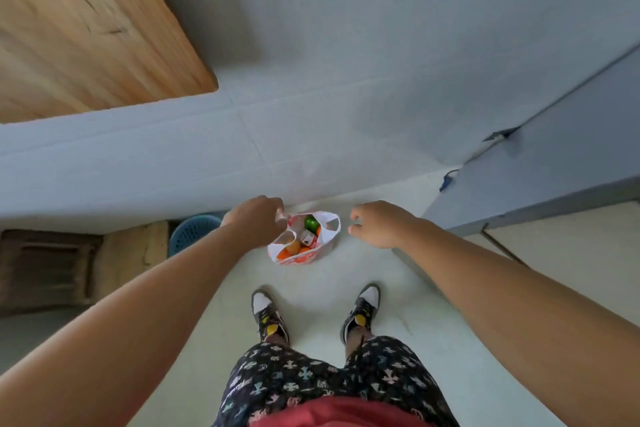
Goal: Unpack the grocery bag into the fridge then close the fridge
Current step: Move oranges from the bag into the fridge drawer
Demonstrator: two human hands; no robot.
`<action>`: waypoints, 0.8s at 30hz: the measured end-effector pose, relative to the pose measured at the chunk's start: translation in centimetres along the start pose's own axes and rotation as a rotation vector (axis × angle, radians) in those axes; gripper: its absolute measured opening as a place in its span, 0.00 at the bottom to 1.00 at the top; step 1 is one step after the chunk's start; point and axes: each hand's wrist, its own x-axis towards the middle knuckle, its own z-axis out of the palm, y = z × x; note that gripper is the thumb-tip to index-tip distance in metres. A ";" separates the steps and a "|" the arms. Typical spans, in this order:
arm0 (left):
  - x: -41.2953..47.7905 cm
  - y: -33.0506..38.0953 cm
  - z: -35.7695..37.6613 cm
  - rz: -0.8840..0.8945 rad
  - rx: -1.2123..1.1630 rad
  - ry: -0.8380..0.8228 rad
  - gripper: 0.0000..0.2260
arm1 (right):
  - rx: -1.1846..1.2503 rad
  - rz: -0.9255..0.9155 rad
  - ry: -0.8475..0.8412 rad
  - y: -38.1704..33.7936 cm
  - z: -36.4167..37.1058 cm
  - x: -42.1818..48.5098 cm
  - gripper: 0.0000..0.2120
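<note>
You have barely begun: the grocery bag [311, 255] sits on the floor by your feet, full of produce. Your left hand [258, 222] pinches its handle; your right hand [377, 224] hovers beside it, loosely curled, empty. The fridge [554, 166] looks closed, so all the unpacking remains

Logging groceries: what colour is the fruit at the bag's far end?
The fruit is green; head view.

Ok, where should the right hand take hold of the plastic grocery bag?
The plastic grocery bag is probably best taken by its free handle loop, from above on the right: that loop stands up, gaping open beside the right hand, while the left hand holds the other loop.
</note>
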 end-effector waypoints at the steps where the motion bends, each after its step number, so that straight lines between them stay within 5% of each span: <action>1: 0.7 -0.3 1.2 -0.008 -0.009 -0.013 0.16 | 0.009 -0.009 -0.014 0.3 1.2 1.3 0.17; 24: 27.4 -8.4 36.4 -0.087 -0.164 -0.244 0.17 | 0.057 -0.133 -0.064 8.8 28.1 38.5 0.15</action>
